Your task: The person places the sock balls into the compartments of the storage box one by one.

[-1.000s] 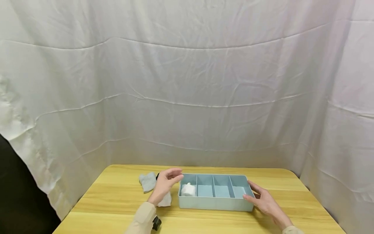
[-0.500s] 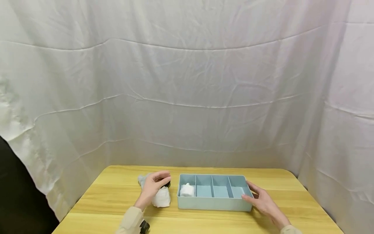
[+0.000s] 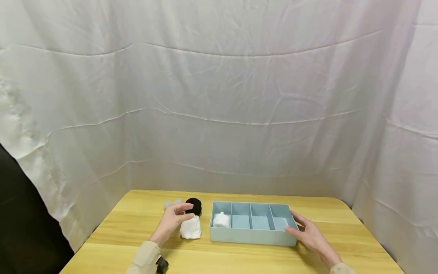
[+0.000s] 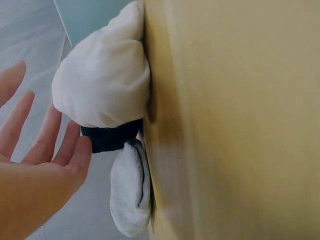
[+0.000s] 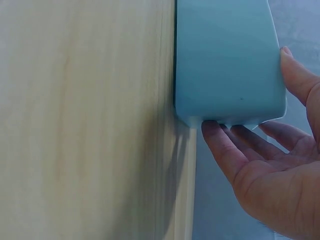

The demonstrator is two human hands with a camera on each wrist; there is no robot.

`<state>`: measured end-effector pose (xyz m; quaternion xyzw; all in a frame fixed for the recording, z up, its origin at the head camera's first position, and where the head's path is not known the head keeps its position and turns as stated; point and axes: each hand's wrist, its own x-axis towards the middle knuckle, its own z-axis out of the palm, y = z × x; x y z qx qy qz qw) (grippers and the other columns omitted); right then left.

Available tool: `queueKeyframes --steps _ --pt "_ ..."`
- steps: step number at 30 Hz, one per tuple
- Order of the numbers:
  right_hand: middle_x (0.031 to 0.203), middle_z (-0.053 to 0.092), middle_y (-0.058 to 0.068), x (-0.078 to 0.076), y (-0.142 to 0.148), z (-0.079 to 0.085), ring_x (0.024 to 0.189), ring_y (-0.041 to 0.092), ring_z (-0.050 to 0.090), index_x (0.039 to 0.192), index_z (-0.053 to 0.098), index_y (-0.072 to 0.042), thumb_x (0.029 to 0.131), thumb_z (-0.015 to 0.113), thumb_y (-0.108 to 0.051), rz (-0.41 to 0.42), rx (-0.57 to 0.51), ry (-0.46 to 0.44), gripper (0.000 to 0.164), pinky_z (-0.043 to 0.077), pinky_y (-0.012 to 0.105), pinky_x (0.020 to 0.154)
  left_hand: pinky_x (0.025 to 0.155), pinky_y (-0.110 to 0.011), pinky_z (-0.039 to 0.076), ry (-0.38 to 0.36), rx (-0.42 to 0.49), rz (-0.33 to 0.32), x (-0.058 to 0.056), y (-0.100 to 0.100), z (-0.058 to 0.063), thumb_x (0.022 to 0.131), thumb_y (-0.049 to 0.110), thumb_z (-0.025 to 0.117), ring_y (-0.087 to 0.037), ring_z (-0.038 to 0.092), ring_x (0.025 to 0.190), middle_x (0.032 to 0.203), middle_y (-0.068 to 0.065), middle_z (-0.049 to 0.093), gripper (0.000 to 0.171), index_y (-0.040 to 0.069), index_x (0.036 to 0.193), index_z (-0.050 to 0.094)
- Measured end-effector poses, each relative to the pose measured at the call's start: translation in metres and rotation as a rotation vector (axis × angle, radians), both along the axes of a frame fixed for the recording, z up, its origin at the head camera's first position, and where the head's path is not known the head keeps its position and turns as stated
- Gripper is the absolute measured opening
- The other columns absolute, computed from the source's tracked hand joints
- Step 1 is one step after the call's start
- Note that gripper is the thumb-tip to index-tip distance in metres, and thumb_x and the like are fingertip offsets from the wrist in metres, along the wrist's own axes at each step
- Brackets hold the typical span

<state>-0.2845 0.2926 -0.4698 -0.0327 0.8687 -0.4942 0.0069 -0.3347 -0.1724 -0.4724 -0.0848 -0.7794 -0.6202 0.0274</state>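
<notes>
My left hand hovers just left of a balled-up black sock, thumb and fingers apart and nothing between them. Right below that lies a bunched white sock, largest in the left wrist view. A grey sock is folded flat on the table, partly hidden behind my left hand in the head view. With my right hand I hold the right end of a pale blue divided box, thumb at its rim and fingertips against the end wall. Another balled white sock sits in the leftmost compartment.
The box's thin dividers make a row of several compartments. Everything rests on a wood-grain table. Pale curtains hang behind and at both sides, with a dark area at the far left.
From beside the box's left end, my left hand has moved left to the loose socks, uncovering the black one. My right hand and the box have stayed in place.
</notes>
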Motion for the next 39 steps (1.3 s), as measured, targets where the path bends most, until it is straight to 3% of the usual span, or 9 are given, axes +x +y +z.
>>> queueKeyframes --steps 8,13,17,24,28,30,33,36,39 --pt "0.154 0.026 0.031 0.000 0.000 0.001 0.132 0.051 0.042 0.152 0.025 0.004 0.092 0.070 -0.028 0.007 0.001 -0.003 0.082 0.047 0.048 0.102 0.108 -0.054 0.039 0.006 -0.099 -0.155 0.001 -0.011 -0.004 0.084 0.010 0.076 -0.043 0.051 0.126 0.132 -0.023 0.059 0.049 -0.002 0.129 0.060" --pt "0.154 0.026 0.031 -0.001 0.001 0.000 0.132 0.051 0.042 0.153 0.025 0.004 0.092 0.070 -0.030 0.009 0.008 0.001 0.083 0.047 0.049 0.102 0.110 -0.055 0.036 -0.020 -0.097 -0.174 0.000 -0.013 -0.006 0.083 0.008 0.077 -0.044 0.048 0.129 0.135 -0.023 0.056 0.052 -0.001 0.131 0.058" --pt "0.154 0.026 0.031 -0.001 0.001 0.000 0.132 0.051 0.042 0.153 0.025 0.004 0.092 0.070 -0.029 0.006 0.003 -0.003 0.082 0.047 0.049 0.102 0.107 -0.055 0.040 -0.038 -0.127 -0.187 -0.002 -0.014 -0.008 0.082 0.009 0.078 -0.041 0.051 0.125 0.134 -0.022 0.057 0.053 0.001 0.130 0.060" --pt "0.154 0.026 0.032 -0.001 0.000 -0.001 0.131 0.052 0.043 0.152 0.026 0.004 0.092 0.070 -0.027 0.002 0.000 0.001 0.081 0.048 0.048 0.100 0.092 -0.036 0.050 -0.056 -0.129 -0.261 -0.001 -0.015 -0.007 0.083 0.003 0.073 -0.026 0.057 0.112 0.128 -0.019 0.061 0.044 0.003 0.126 0.065" --pt "0.154 0.026 0.031 -0.002 0.001 -0.002 0.131 0.051 0.044 0.152 0.026 0.003 0.091 0.071 -0.028 -0.003 -0.004 -0.002 0.082 0.048 0.048 0.100 0.084 -0.028 0.049 -0.063 -0.137 -0.292 -0.001 -0.015 -0.008 0.083 -0.003 0.068 -0.023 0.054 0.109 0.129 -0.019 0.060 0.042 0.003 0.124 0.066" --pt "0.154 0.027 0.031 -0.002 0.001 -0.002 0.131 0.051 0.044 0.152 0.027 0.003 0.091 0.071 -0.029 -0.004 0.001 -0.003 0.082 0.048 0.048 0.101 0.086 -0.028 0.047 -0.059 -0.159 -0.297 -0.001 -0.014 -0.008 0.084 -0.004 0.065 -0.025 0.050 0.114 0.132 -0.019 0.058 0.040 0.004 0.124 0.067" --pt "0.154 0.027 0.031 -0.002 0.001 -0.002 0.131 0.051 0.044 0.152 0.026 0.003 0.091 0.071 -0.029 -0.008 0.006 -0.007 0.082 0.048 0.048 0.101 0.097 -0.037 0.044 -0.059 -0.199 -0.296 -0.002 -0.013 -0.008 0.087 -0.004 0.062 -0.032 0.044 0.126 0.138 -0.018 0.055 0.039 0.006 0.124 0.067" --pt "0.154 0.027 0.031 -0.002 0.001 -0.003 0.131 0.051 0.044 0.152 0.026 0.004 0.091 0.070 -0.029 -0.008 0.009 -0.004 0.082 0.048 0.048 0.101 0.107 -0.053 0.037 -0.084 -0.204 -0.310 -0.003 -0.013 -0.009 0.091 -0.003 0.057 -0.041 0.036 0.135 0.142 -0.019 0.052 0.039 0.006 0.127 0.065" --pt "0.154 0.027 0.030 -0.001 0.001 -0.003 0.131 0.050 0.044 0.152 0.027 0.003 0.091 0.071 -0.028 -0.007 0.003 0.000 0.081 0.048 0.048 0.101 0.110 -0.060 0.031 -0.105 -0.197 -0.326 -0.003 -0.013 -0.009 0.093 -0.003 0.055 -0.044 0.032 0.138 0.143 -0.020 0.051 0.038 0.004 0.129 0.063"
